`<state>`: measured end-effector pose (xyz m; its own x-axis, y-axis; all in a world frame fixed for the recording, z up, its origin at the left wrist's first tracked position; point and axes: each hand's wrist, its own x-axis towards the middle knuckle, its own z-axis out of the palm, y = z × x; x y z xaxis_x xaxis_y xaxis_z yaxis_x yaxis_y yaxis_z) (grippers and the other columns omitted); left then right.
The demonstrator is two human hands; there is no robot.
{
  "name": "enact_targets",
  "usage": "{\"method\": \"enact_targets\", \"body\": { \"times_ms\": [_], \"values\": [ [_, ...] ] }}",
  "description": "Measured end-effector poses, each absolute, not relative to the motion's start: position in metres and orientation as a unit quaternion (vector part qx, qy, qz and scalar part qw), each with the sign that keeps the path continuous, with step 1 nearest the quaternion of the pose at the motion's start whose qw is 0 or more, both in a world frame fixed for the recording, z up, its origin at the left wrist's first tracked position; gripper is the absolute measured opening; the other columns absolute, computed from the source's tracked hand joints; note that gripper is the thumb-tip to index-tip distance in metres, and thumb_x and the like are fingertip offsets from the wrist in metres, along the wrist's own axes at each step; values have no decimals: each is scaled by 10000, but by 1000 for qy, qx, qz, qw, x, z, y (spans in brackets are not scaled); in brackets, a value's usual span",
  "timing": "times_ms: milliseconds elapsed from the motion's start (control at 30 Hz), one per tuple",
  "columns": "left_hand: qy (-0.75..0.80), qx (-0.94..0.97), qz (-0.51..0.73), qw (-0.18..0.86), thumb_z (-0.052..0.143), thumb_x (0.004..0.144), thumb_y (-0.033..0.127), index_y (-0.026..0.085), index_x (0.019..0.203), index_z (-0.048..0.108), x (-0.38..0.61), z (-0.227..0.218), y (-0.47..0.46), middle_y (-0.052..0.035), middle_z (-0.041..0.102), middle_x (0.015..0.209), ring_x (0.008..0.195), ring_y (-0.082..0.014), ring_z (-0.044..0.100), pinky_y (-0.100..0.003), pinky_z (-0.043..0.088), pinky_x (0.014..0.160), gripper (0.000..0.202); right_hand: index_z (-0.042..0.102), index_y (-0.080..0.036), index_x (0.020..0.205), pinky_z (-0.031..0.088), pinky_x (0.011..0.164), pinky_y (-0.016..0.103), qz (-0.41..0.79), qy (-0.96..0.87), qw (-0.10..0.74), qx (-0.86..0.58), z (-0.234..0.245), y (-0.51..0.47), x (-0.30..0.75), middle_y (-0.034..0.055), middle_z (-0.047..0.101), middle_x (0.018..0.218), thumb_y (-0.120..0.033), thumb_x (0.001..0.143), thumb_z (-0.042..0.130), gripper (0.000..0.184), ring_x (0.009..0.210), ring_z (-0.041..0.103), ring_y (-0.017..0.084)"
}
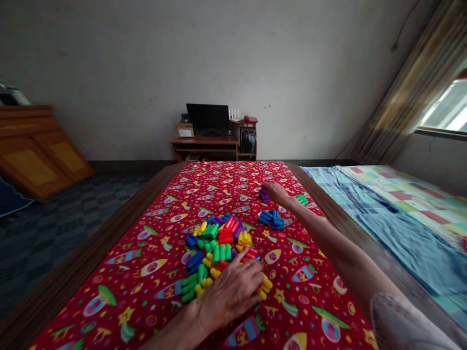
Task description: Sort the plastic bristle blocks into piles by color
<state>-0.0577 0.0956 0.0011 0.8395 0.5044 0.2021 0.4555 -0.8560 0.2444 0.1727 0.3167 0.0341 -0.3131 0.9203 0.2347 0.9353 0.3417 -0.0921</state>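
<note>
A heap of coloured plastic building pieces point(219, 245) in red, green, yellow, blue and purple lies on a table under a red patterned cloth point(146, 272). My left hand point(231, 291) rests on the near edge of the heap, fingers curled over yellow and red pieces. My right hand point(276, 192) is stretched far out, its fingers closed around purple pieces point(263, 196). Beside that hand lie a small group of blue pieces point(273, 219) and a green piece point(302, 199).
The table's wooden edge point(91, 257) runs along both sides of the cloth. A bed with a checked cover point(394, 214) stands to the right. A desk with a monitor point(207, 119) stands at the far wall, a wooden cabinet point(36, 150) to the left.
</note>
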Motion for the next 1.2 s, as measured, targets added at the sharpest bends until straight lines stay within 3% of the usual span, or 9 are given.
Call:
{"method": "enact_targets", "body": {
  "times_ms": [100,233,333,467,533,600,800,1000,1200],
  "values": [
    [248,954,132,102,526,941,395,211,978,527,-57,3,95,-2,630,988,974,-185,605,-476,270,1151,188,684,-88,915,364,624,224,-30,-818,116,-563,36,316,175,153,692,893,-85,877,459,228,750,581,157],
    [252,948,151,121,575,925,309,227,1085,518,-56,7,94,3,636,1009,983,-181,608,-459,301,1136,188,687,-85,889,350,601,216,-34,-827,125,-547,43,302,186,96,683,779,-82,892,423,264,643,533,113],
    [267,935,194,132,650,873,291,247,1103,535,-57,8,98,-1,650,1016,992,-196,617,-428,394,1068,261,696,-95,954,351,588,216,-19,-828,197,-524,52,281,187,64,679,729,-109,885,458,248,609,530,107],
    [368,858,333,128,661,854,272,258,1134,519,-63,1,113,-27,656,1073,989,-201,649,-335,536,872,314,697,-122,1053,411,602,208,156,-828,319,-435,63,231,164,61,713,795,-269,943,448,309,662,605,119],
    [414,816,383,125,651,847,263,255,1145,498,-69,-3,124,-34,660,1081,986,-206,663,-337,557,841,335,682,-149,1111,425,590,197,274,-850,277,-356,66,201,144,48,721,832,-346,957,443,346,666,613,112],
    [444,786,409,132,654,828,257,247,1148,475,-74,-5,133,-32,664,1069,963,-209,675,-343,574,805,366,681,-161,1119,401,557,186,310,-874,219,-304,64,177,125,28,711,799,-342,926,518,311,615,581,94],
    [448,784,417,107,620,850,281,235,1146,446,-80,0,140,-43,644,1067,973,-210,666,-357,573,823,345,709,-135,918,338,531,183,184,-872,234,-387,44,178,122,14,653,668,-252,879,587,173,553,521,80],
    [414,830,372,35,414,944,215,204,1104,533,-82,9,139,-87,614,1134,1109,-219,596,-398,503,975,200,700,-168,1023,454,723,238,-18,-816,231,-529,27,218,174,126,702,1047,-121,888,473,268,898,647,187],
    [407,863,298,17,433,917,180,192,1035,615,-83,-4,143,-99,608,1197,1132,-235,582,-416,494,1001,217,711,-208,1059,467,726,223,-10,-820,143,-554,18,222,186,98,725,1044,-49,840,455,373,926,668,197]
  ]
}}
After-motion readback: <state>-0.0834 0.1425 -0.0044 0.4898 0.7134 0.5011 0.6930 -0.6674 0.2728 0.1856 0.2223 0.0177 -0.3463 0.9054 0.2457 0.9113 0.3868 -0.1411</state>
